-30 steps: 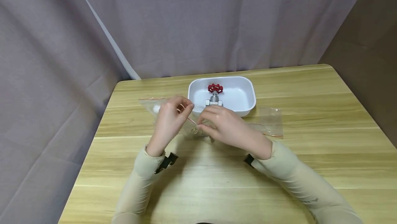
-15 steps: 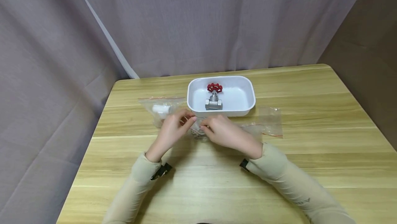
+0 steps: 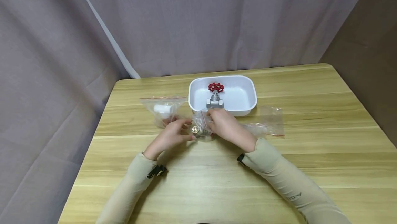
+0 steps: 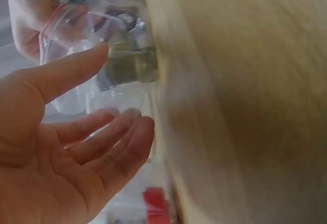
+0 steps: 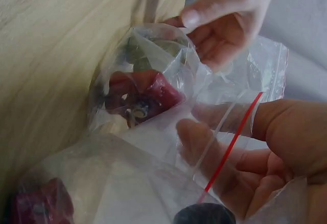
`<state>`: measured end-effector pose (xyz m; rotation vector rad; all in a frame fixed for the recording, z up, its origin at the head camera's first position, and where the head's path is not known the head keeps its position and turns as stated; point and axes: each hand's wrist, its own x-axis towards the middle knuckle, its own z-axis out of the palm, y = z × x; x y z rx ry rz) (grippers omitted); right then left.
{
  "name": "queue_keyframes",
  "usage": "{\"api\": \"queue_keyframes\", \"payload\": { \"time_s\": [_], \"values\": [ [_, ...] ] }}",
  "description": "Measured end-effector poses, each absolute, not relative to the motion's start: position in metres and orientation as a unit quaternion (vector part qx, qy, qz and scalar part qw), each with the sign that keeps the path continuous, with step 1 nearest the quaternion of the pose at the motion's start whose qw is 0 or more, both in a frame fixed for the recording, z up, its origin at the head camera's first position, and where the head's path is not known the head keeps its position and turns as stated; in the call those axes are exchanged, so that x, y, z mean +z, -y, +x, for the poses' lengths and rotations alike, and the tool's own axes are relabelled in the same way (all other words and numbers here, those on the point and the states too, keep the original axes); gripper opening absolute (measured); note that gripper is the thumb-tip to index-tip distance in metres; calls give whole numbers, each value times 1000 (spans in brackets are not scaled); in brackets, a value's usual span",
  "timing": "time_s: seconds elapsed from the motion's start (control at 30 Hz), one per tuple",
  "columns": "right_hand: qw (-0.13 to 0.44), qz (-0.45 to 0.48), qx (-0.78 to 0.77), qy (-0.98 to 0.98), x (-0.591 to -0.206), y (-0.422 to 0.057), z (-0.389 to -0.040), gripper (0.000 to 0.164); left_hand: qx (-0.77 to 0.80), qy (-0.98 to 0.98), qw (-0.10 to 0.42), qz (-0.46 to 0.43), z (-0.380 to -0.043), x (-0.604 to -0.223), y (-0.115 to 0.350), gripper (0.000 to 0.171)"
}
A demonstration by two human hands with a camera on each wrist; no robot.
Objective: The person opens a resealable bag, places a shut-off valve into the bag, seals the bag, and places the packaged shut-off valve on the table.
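A clear zip bag (image 3: 201,124) with a red seal line lies in front of the white tray (image 3: 252,103). Inside it is a brass fitting (image 3: 194,130), and the right wrist view shows a dark red part (image 5: 148,94) beside it through the plastic. My left hand (image 3: 173,132) reaches to the bag's left side, fingers spread and loosely bent, thumb near the brass end. My right hand (image 3: 227,127) is at the bag's mouth. Its fingers (image 5: 204,114) show past the red seal line, seemingly within the plastic, thumb and forefinger apart.
A valve (image 3: 215,100) with a red handwheel sits in the tray. At left stands another zip bag (image 3: 173,101) holding a white cylinder (image 3: 162,109). More clear bags (image 3: 271,120) lie at right; a red piece (image 5: 43,203) shows through nearby plastic.
Both hands came down toward me from the tray's front edge. My left hand let go of the bag's mouth and moved to its side; my right fingers went to the opening.
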<state>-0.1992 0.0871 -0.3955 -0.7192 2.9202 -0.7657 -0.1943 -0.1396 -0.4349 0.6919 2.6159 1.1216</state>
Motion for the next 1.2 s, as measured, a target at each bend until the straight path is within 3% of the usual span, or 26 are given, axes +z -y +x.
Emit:
{"api": "queue_keyframes", "payload": {
  "time_s": [0.3,0.53,0.93,1.2],
  "values": [
    [41,-258,-247,-933,-396,-96,-204,10,324,-897,81,289,-201,-443,132,32],
    [35,-275,-300,-913,-397,-104,-203,6,303,-900,52,308,-200,-442,134,30],
    [29,-325,-317,-890,-398,-106,-201,7,343,-892,37,292,-198,-441,137,6],
    [6,-315,-367,-875,-394,-110,-194,13,437,-869,62,225,-193,-436,145,6]
  ]
}}
